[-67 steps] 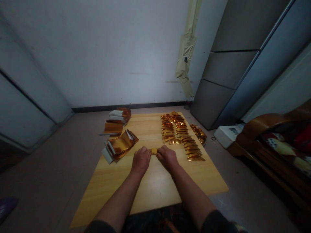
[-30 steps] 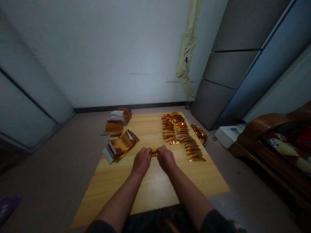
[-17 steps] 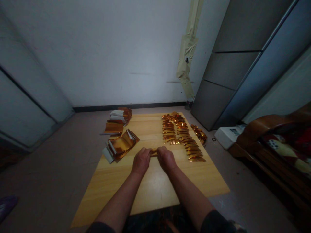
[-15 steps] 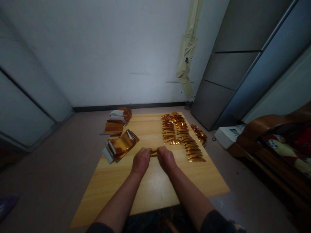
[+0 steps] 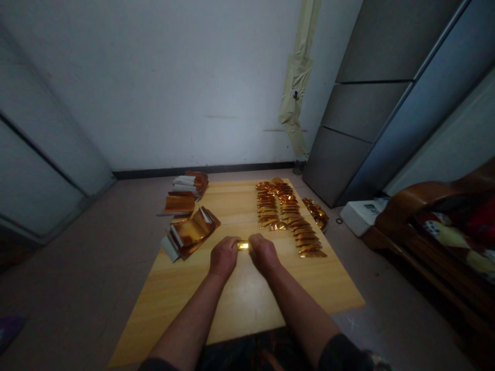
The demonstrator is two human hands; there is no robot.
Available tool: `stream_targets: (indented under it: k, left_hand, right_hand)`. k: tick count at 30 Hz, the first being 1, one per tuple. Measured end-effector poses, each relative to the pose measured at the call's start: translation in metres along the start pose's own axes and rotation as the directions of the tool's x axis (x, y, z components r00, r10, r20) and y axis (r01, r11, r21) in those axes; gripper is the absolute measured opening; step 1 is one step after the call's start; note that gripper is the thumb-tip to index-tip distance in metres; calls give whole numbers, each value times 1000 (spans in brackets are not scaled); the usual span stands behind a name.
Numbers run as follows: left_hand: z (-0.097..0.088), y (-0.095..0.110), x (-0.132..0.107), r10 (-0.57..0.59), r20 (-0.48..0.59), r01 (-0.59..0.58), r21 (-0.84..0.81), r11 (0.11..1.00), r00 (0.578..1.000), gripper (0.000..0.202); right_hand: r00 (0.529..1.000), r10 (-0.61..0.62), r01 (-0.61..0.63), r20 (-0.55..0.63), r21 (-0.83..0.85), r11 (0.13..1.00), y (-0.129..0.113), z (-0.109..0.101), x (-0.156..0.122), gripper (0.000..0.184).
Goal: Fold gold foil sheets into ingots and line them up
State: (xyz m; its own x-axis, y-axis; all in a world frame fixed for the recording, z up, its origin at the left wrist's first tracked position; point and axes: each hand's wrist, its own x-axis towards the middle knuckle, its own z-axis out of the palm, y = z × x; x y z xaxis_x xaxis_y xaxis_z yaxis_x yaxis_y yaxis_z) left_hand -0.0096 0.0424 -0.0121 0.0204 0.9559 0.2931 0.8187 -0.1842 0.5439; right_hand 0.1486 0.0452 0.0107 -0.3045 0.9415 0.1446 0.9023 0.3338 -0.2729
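Note:
Between my two hands a small folded piece of gold foil paper shows a bright, shiny face. My left hand is closed on its left end and my right hand on its right end; the fingertips are partly hidden. To the left lies a fanned stack of gold foil sheets with pale backs. On the right, rows of folded gold foil pieces overlap one another, and a further row runs toward the table's right edge.
The wooden table stands before a white wall. More foil sheets sit at its far left corner. Beyond the right edge is a heap of gold pieces. A grey refrigerator, a white box and a wooden bench stand at right.
The foil piece between my hands has turned from a dull, creased look to a bright, flat face. Both hands stay in nearly the same place.

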Motion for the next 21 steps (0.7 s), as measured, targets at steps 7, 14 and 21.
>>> stream_targets:
  k: [7, 14, 21]
  left_hand:
    - [-1, 1, 1, -16, 36, 16, 9, 1000, 999, 34]
    - [1, 7, 1, -56, 8, 56, 45, 997, 998, 33]
    - [1, 12, 4, -110, -2, 110, -12, 994, 994, 33]
  right_hand:
    - [999, -2, 3, -45, 6, 1000, 1, 3, -2, 11]
    - [999, -20, 21, -45, 4, 1000, 2, 5, -2, 9]
    - [997, -1, 4, -72, 40, 999, 4, 6, -1, 10]
